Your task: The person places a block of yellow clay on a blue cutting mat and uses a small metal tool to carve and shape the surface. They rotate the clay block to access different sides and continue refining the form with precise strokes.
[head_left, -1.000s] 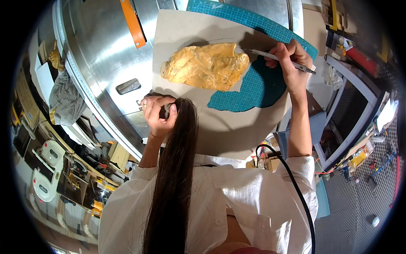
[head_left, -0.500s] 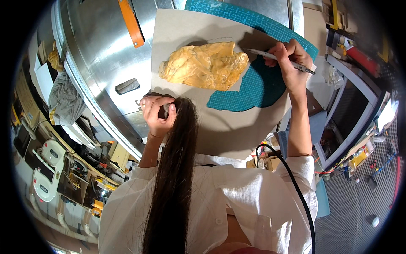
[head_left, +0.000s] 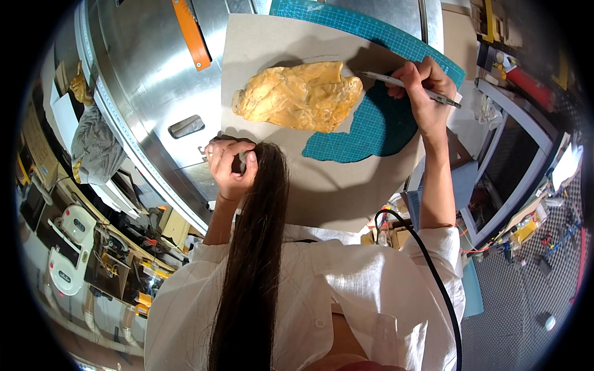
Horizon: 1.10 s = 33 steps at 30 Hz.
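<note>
In my right hand (head_left: 427, 93) is a slim white-and-silver pencil (head_left: 408, 85), gripped between thumb and fingers. Its dark tip points left, a little above the grey-brown cardboard, beside an amber-yellow, lumpy, stone-like piece (head_left: 300, 96). That piece lies on the cardboard sheet (head_left: 328, 191), partly over an irregular cut-out through which the teal cutting mat (head_left: 383, 127) shows. A faint drawn line runs above the piece. My left hand (head_left: 230, 166) is curled at the cardboard's lower left edge; something dark grey shows between thumb and fingers, too hidden to name.
A metal worktop (head_left: 142, 55) carries an orange-handled tool (head_left: 192, 37) at the far left. Long dark hair (head_left: 253, 260) hangs beside my left hand. A black cable (head_left: 427, 260) loops near my right forearm. Grey cloth (head_left: 99, 148) and a grey frame (head_left: 513, 154) flank the worktop.
</note>
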### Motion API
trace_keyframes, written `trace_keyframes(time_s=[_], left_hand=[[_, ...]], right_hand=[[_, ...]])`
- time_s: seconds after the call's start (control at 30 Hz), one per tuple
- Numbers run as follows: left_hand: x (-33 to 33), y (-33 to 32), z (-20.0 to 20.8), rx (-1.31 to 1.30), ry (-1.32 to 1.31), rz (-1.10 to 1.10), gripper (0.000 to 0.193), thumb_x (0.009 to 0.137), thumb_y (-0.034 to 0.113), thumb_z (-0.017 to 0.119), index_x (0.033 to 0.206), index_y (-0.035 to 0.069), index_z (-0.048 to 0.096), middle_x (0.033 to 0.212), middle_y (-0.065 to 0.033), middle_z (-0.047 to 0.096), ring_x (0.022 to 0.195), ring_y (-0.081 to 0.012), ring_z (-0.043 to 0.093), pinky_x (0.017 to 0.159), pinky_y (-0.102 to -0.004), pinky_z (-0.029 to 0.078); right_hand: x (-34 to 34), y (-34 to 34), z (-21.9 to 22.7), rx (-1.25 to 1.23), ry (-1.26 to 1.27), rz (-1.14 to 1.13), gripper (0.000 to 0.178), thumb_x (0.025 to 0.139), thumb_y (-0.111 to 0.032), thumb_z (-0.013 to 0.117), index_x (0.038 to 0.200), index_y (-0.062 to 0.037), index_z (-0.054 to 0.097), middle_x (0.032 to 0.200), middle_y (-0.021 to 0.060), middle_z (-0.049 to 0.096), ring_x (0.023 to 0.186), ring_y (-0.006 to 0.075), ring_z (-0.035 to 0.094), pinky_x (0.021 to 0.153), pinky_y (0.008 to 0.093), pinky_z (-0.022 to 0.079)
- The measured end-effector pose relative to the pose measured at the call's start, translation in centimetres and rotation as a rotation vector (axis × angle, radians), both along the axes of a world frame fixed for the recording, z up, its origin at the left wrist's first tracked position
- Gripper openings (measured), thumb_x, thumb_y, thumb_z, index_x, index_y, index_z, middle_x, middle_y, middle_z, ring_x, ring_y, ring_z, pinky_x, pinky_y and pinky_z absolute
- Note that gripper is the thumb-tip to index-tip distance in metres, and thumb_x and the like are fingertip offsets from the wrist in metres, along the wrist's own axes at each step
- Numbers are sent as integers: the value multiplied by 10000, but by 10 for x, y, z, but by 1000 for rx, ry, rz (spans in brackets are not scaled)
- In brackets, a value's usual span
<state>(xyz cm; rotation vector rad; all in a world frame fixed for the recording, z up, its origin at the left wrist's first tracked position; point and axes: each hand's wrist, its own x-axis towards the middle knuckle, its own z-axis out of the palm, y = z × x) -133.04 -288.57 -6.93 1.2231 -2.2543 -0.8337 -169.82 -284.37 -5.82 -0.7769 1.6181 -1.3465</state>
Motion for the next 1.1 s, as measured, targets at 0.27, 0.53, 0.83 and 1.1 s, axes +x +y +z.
trace_keyframes(time_s=[0.27,0.53,0.83,1.1], left_hand=[[-1,0,3,-4,-31,-2,111,763,121,691,865,85,668,841,-58,604,813,-247,538,788,-378,388],[1,0,0,-10,-15,-9,110,764,119,691,864,81,664,846,-55,611,817,-248,544,791,-381,390],[0,0,1,4,-18,-4,107,760,114,692,860,85,666,842,-48,614,815,-245,548,793,-377,391],[-1,-1,3,4,-25,0,98,764,115,689,857,87,673,836,-48,607,811,-242,541,792,-373,392]], right_hand=[[2,-2,0,2,11,-12,269,946,-136,635,713,-38,543,726,68,669,596,95,642,540,208,521],[1,0,-1,-4,-6,-19,275,944,-141,636,706,-43,537,713,65,661,584,86,631,534,204,515],[3,1,0,23,-10,-38,285,937,-132,641,694,-50,518,696,53,648,560,74,610,517,197,497],[-4,6,-6,-9,82,39,300,968,-164,592,707,-68,480,726,102,672,573,108,635,499,213,506]])
